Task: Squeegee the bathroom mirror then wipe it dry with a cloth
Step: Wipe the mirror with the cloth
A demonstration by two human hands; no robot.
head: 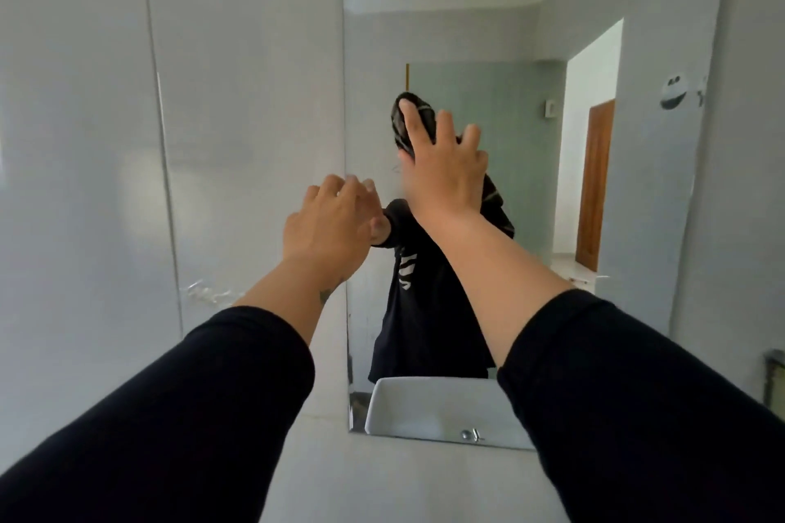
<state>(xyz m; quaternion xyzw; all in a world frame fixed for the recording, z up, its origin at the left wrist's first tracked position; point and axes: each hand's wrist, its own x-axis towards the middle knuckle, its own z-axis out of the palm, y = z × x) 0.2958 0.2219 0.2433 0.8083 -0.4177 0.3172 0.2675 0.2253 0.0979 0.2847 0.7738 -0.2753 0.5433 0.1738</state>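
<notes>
Dark striped cloth [414,121] is pressed flat on the mirror [488,34] by the right hand [446,170], fingers spread, near the middle. Toward 8 o'clock from it, the left hand [331,225] is held loose, gripping nothing.

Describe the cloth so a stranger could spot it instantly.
Find the tall mirror on the pale wall. Near the middle of its glass the right hand presses flat. The cloth is the dark, faintly striped fabric bunched under those fingers, the only real dark object on the glass.
</notes>
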